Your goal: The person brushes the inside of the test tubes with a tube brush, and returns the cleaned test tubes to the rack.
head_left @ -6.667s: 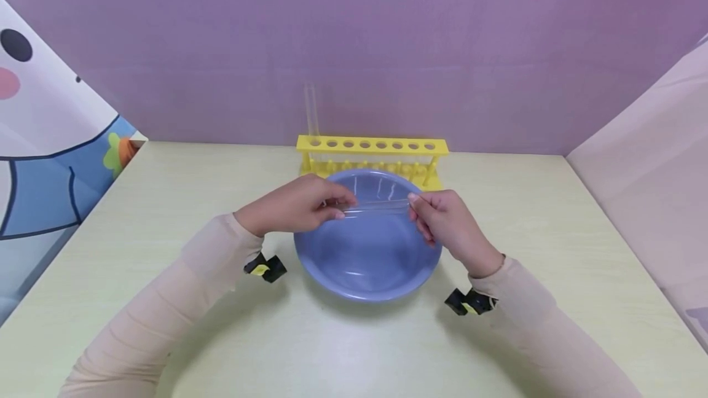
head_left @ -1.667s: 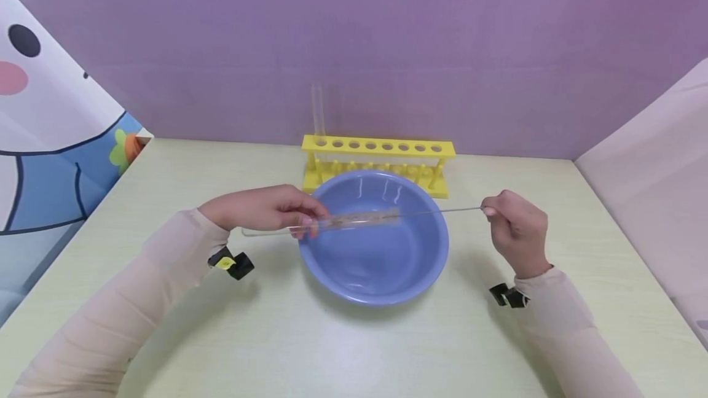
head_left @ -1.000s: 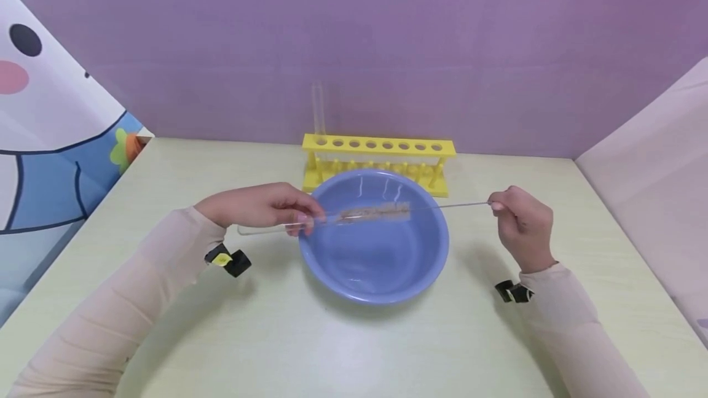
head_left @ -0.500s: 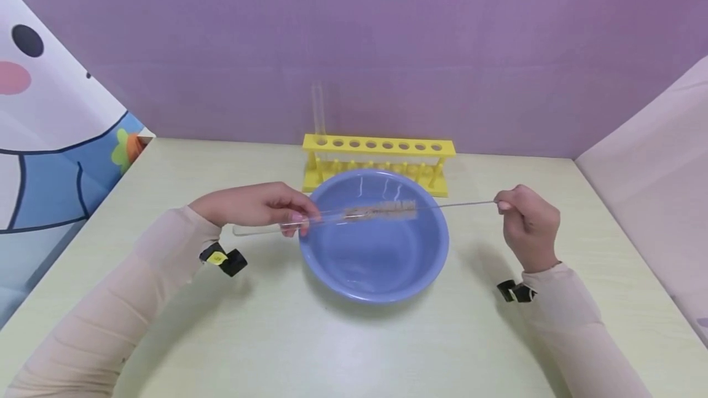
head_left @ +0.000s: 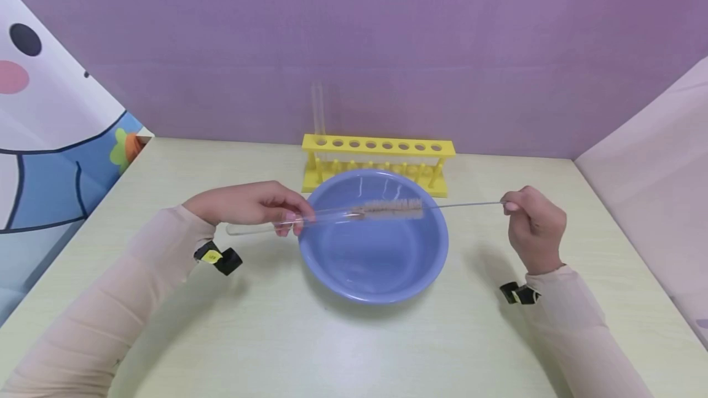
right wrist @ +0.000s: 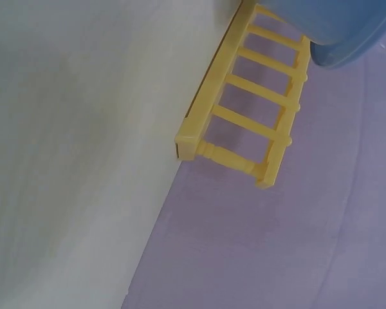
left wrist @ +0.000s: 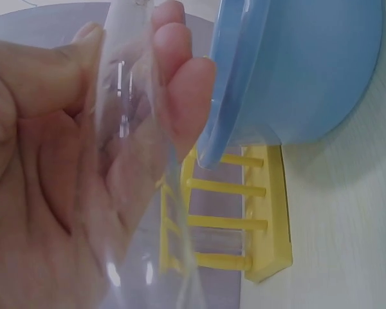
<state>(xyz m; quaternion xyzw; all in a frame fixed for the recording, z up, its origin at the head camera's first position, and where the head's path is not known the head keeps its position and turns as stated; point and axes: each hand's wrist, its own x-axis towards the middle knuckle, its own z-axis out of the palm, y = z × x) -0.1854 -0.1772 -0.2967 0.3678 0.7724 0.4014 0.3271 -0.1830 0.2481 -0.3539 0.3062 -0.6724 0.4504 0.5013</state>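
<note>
My left hand (head_left: 251,206) holds a clear glass test tube (head_left: 332,216) between thumb and fingers, lying almost level over the left rim of a blue basin (head_left: 373,275). The left wrist view shows the tube (left wrist: 125,129) close up, with fingertips (left wrist: 192,96) against its side. A test tube brush (head_left: 395,208) with pale bristles points left; most of its bristles are outside the tube, and its tip is at the mouth. My right hand (head_left: 536,229), right of the basin, pinches the end of the brush's thin wire handle. The right wrist view does not show that hand.
Behind the basin stands a yellow test tube rack (head_left: 378,145), with another clear test tube (head_left: 318,109) upright in its leftmost hole. The pale table (head_left: 343,355) meets a purple backdrop (head_left: 387,48) just behind the rack.
The brush has slid rightward, bringing its bristles out of the tube. My right hand has moved right with the wire, and my left hand has shifted slightly left with the tube.
</note>
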